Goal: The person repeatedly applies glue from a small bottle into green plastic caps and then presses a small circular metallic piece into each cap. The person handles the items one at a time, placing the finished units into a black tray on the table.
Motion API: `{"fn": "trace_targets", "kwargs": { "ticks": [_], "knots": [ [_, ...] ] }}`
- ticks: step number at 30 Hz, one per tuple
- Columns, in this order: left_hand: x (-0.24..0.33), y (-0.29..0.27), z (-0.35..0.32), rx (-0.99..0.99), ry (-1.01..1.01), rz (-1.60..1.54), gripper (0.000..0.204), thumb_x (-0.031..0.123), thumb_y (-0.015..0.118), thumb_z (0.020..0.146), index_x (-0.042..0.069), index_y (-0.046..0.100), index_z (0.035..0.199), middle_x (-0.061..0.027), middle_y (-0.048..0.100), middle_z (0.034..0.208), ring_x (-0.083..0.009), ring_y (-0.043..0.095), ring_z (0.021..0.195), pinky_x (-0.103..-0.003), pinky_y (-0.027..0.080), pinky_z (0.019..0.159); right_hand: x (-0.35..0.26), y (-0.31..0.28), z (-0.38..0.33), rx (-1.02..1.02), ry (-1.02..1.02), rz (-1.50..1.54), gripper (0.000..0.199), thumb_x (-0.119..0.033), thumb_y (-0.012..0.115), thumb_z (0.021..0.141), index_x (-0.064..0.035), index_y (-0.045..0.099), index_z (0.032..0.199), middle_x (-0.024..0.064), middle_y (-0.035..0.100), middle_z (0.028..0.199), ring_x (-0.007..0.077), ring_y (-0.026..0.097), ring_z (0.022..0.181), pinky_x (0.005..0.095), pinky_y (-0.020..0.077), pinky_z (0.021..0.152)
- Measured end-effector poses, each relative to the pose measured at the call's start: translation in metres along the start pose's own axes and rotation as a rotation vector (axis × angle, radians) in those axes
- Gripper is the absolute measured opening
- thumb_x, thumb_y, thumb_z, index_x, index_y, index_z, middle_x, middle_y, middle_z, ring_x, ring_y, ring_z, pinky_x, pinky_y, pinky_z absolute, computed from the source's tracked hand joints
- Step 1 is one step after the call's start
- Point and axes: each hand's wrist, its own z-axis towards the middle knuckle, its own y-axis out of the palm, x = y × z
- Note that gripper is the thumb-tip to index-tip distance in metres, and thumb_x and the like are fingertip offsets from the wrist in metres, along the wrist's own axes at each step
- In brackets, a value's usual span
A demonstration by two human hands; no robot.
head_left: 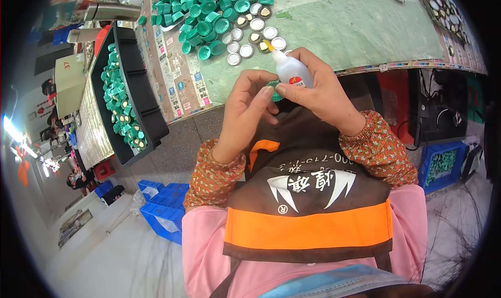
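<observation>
My left hand (244, 95) pinches a small green fluted cup (276, 92) between thumb and fingertips, just past the table's near edge. Wrapped in my right hand (329, 92) is a white squeeze bottle (293, 71) with a yellow tip, tilted up and to the left. The right thumb reaches to the green cup as well. Beyond my hands, several round pieces (246, 51) lie on the table, some white-faced, some dark-rimmed with a cream centre. A heap of green fluted cups (203, 16) spreads behind them.
A black bin (138, 89) of green cups, some with cream centres, stands at the left. The worktable (355, 37) has a green cover. At the far right lies a tray of dark-and-white pieces (443, 8). Blue crates (169, 206) sit on the floor at left; another blue crate (443, 165) is at right.
</observation>
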Motion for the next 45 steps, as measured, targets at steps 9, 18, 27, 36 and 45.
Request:
{"fn": "trace_targets", "kwargs": {
  "ticks": [9, 18, 27, 36, 45],
  "knots": [
    [-0.036, 0.003, -0.009, -0.104, -0.019, -0.328, 0.051, 0.017, 0.057, 0.102, 0.002, 0.038, 0.146, -0.0114, 0.058, 0.116, -0.0183, 0.064, 0.095, -0.034, 0.065, 0.075, -0.003, 0.005, -0.015, 0.067, 0.151, 0.124, 0.032, -0.016, 0.076, 0.087, -0.0008, 0.056, 0.107, 0.0018, 0.060, 0.090, 0.0068, 0.055, 0.078, 0.0253, 0.0471, 0.065],
    [-0.031, -0.010, -0.011, -0.115, -0.025, -0.588, 0.055, 0.019, 0.053, 0.104, 0.002, 0.034, 0.152, -0.0177, 0.057, 0.132, -0.0215, 0.064, 0.100, -0.036, 0.065, 0.078, -0.015, -0.023, -0.027, 0.039, -0.359, -0.386, 0.029, -0.013, 0.069, 0.090, 0.0005, 0.058, 0.114, 0.0154, 0.066, 0.100, 0.0249, 0.068, 0.085, 0.0334, 0.0529, 0.074],
    [-0.040, -0.013, -0.011, -0.163, -0.035, -0.635, 0.055, 0.015, 0.054, 0.103, 0.003, 0.033, 0.153, -0.0210, 0.056, 0.134, -0.0213, 0.065, 0.102, -0.034, 0.065, 0.080, -0.032, -0.022, -0.042, -0.027, -0.596, -0.527, 0.029, -0.008, 0.078, 0.078, -0.0022, 0.066, 0.103, 0.0116, 0.068, 0.084, 0.0289, 0.068, 0.069, 0.0350, 0.0525, 0.060],
    [-0.041, -0.013, -0.015, -0.157, -0.053, -0.581, 0.055, 0.010, 0.055, 0.101, 0.003, 0.035, 0.152, -0.0244, 0.055, 0.137, -0.0224, 0.067, 0.104, -0.035, 0.064, 0.083, -0.026, -0.018, -0.045, -0.039, -0.690, -0.619, 0.028, -0.009, 0.078, 0.078, -0.0055, 0.062, 0.100, 0.0086, 0.066, 0.079, 0.0286, 0.064, 0.064, 0.0382, 0.0508, 0.056],
    [-0.041, -0.010, -0.016, -0.151, -0.066, -0.529, 0.054, 0.011, 0.055, 0.101, 0.004, 0.037, 0.152, -0.0235, 0.055, 0.138, -0.0218, 0.068, 0.105, -0.035, 0.063, 0.083, -0.027, -0.017, -0.046, -0.073, -0.657, -0.655, 0.028, -0.011, 0.078, 0.079, -0.0041, 0.062, 0.101, 0.0098, 0.066, 0.080, 0.0297, 0.064, 0.066, 0.0394, 0.0511, 0.058]
  ]
}}
